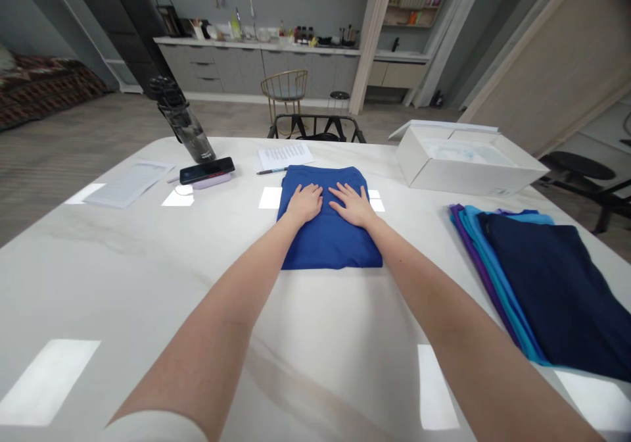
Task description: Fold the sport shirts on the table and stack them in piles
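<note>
A blue garment (331,245), folded into a rough square, lies flat on the white table (207,245) in front of me. My left hand (305,203) rests palm down on its left half, the fingers stretched out and pointing away. On the right half, my right hand (353,204) lies flat too, its fingers spread. Both hands touch the cloth and neither grips it. Its far edge reaches almost to a pen (272,171) and a printed sheet (286,156).
At the right lies a stack of folded garments (552,284), dark navy on top. Behind it stands an open white box (458,162). To the left are a clear bottle (190,129), a phone (207,170) on a lilac case, and papers (128,182). A black chair (315,126) stands beyond the table.
</note>
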A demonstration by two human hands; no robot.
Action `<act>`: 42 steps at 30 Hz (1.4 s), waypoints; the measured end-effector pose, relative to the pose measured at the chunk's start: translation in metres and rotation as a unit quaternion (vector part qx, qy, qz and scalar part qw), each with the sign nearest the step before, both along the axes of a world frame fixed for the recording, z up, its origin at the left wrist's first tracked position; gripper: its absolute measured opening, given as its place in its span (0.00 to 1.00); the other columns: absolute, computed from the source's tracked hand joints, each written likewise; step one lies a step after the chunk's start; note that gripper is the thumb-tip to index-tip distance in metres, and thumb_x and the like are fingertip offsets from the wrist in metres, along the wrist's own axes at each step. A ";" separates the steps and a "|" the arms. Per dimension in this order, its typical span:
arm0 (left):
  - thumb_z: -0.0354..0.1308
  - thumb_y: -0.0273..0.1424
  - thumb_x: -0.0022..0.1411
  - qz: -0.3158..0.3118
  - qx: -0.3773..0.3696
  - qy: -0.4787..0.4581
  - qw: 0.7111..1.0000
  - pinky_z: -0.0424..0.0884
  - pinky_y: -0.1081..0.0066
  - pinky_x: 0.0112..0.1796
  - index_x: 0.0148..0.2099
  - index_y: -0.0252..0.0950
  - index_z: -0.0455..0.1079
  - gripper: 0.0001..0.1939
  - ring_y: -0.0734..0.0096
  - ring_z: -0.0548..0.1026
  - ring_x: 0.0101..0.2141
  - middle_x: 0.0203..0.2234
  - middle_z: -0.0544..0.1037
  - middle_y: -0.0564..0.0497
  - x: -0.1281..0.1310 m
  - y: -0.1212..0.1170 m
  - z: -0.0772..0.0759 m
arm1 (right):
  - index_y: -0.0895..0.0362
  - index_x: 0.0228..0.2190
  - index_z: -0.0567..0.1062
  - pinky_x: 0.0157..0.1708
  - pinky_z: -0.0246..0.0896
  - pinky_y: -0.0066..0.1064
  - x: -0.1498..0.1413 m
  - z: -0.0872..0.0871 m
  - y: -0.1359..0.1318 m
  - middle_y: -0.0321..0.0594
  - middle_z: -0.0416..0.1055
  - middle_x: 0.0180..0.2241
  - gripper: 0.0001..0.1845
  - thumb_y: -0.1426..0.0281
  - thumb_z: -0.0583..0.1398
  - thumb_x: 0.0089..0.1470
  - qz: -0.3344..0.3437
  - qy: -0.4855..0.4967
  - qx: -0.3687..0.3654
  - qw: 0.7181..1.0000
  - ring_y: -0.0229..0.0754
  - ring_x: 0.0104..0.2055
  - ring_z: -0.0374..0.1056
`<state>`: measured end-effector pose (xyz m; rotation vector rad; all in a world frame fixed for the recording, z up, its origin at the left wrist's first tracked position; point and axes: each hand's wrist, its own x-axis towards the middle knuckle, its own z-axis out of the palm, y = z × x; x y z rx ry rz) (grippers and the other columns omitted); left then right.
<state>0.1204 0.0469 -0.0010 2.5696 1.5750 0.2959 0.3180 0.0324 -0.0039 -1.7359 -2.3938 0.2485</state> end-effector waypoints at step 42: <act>0.38 0.53 0.74 0.036 -0.014 0.011 0.999 0.43 0.49 0.70 0.76 0.47 0.52 0.34 0.54 0.47 0.73 0.75 0.49 0.49 -0.044 -0.192 -0.004 | 0.44 0.72 0.53 0.71 0.36 0.56 -0.013 -0.002 -0.192 0.41 0.46 0.75 0.38 0.44 0.46 0.68 -0.099 -0.013 0.012 0.995 0.55 0.75 0.41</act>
